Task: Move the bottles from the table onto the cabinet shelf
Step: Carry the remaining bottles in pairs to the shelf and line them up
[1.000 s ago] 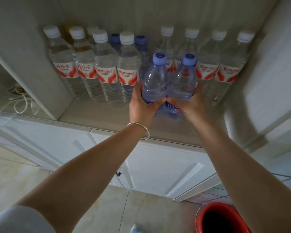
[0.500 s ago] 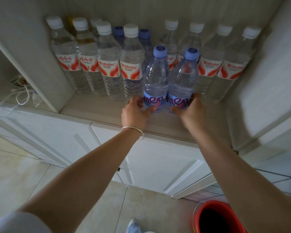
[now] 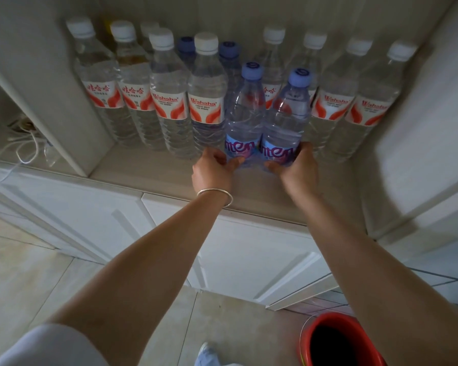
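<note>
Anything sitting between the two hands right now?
In the head view, only the two blue-capped bottles, side by side: the left hand holds one, the right hand holds the other.

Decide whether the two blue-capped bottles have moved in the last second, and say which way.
Yes. The two blue-capped bottles have come down onto the shelf, judged against the row of white-capped bottles behind.

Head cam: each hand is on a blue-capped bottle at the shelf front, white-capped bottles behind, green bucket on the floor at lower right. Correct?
Not quite: the bucket is red, not green, as the head view shows. The rest holds: the left hand and right hand each grip a blue-capped bottle at the shelf front, with white-capped bottles behind.
</note>
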